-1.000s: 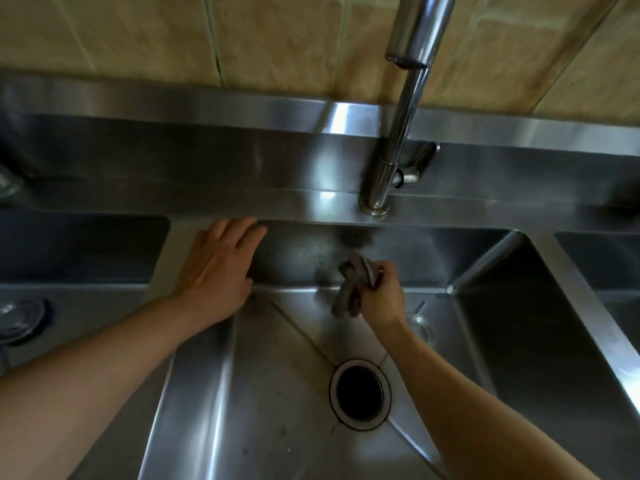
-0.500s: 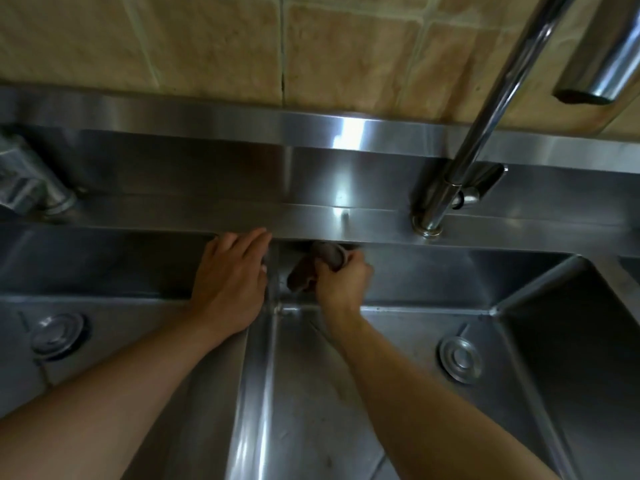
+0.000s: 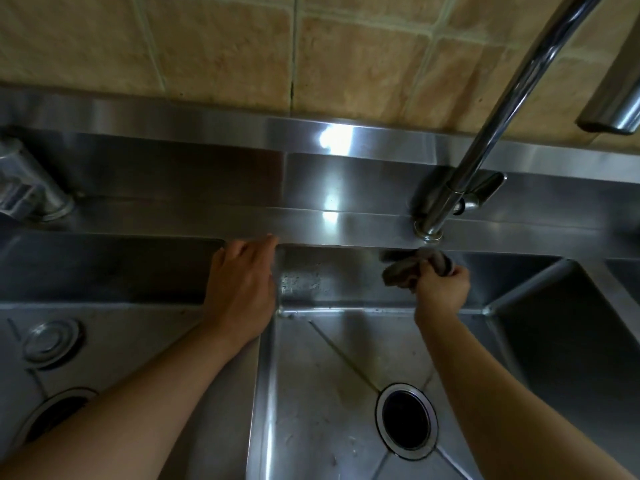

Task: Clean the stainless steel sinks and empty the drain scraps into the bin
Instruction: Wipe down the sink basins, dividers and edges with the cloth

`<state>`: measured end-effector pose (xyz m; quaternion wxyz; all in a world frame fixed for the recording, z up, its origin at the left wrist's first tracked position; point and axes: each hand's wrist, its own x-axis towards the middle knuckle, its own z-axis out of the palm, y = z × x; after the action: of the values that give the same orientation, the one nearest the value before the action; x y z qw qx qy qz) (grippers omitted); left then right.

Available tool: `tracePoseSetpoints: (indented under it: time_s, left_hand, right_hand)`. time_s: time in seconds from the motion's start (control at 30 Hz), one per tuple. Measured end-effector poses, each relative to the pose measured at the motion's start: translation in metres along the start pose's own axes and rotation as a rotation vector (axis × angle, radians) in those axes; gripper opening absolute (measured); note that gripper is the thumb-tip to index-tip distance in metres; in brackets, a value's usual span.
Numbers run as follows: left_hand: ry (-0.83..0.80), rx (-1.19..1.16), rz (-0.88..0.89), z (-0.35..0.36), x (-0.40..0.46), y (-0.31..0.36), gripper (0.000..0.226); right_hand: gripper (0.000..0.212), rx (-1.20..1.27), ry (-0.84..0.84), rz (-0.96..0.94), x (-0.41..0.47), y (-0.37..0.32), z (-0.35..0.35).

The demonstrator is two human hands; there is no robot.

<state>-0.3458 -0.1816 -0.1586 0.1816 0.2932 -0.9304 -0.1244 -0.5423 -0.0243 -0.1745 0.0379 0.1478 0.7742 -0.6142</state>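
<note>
Tan tiled wall [image 3: 214, 46] with pale grout, steel backsplash ledge [image 3: 207, 123], bright light glare

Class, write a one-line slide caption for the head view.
Right hand rubs a cloth on the sink's back wall.

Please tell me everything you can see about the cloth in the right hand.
The cloth is a small, dark grey-brown rag, bunched into a crumpled wad, so its full shape is hidden. The right hand is closed around it, with folds sticking out to the left and above the fingers. It is pressed against the upper back wall of the middle sink, just under the rim and below the tap base. I cannot tell whether it is wet.
</note>
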Motion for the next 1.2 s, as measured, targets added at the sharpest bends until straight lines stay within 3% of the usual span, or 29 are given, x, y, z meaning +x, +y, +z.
tracePoseSetpoints:
  time_s: [0.13, 0.33, 0.53, 0.7, 0.83, 1.0, 1.13, 1.2]
  left_hand:
    - [0.002, -0.046, -0.023, -0.001, -0.001, 0.004, 0.066]
    - [0.091, -0.118, -0.020, 0.000, 0.000, 0.003, 0.048]
    - [0.120, -0.114, 0.019, 0.000, -0.004, 0.000, 0.049]
    - [0.104, -0.084, -0.023, 0.006, -0.003, 0.000, 0.047]
    - [0.068, -0.088, -0.081, 0.008, -0.002, 0.001, 0.054]
    - [0.128, -0.055, -0.018, 0.006, -0.002, 0.000, 0.053]
    - [0.145, -0.053, -0.015, 0.009, 0.001, -0.005, 0.052]
    - [0.127, -0.057, -0.010, 0.008, -0.001, -0.005, 0.055]
  right_hand:
    - [0.024, -0.007, -0.078, 0.008, -0.038, 0.003, 0.030]
    - [0.026, -0.059, -0.415, -0.046, -0.111, 0.020, 0.088]
    - [0.032, -0.097, -0.533, -0.026, -0.122, 0.026, 0.101]
    - [0.030, -0.039, -0.518, 0.096, -0.119, 0.035, 0.101]
    - [0.033, -0.193, -0.544, 0.178, -0.111, 0.059, 0.107]
    - [0.024, -0.406, -0.573, 0.213, -0.103, 0.096, 0.124]
    - [0.017, -0.420, -0.682, 0.252, -0.100, 0.123, 0.138]
    - [0.020, -0.401, -0.632, 0.246, -0.102, 0.110, 0.130]
